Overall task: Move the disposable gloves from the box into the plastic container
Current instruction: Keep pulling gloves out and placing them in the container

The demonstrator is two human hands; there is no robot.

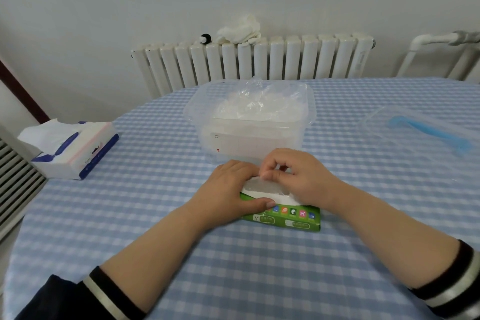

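Two hands at the box (283, 218). Right hand (301, 176): fingers (270, 173) curled, pinching clear gloves (265, 187) at the slot directly beneath. Left hand (228, 189): thumb and fingers curled round the box's left end. Box: green, long axis left-right on the table (233, 267). Plastic container (249, 138): just beyond the fingers, partly filled.
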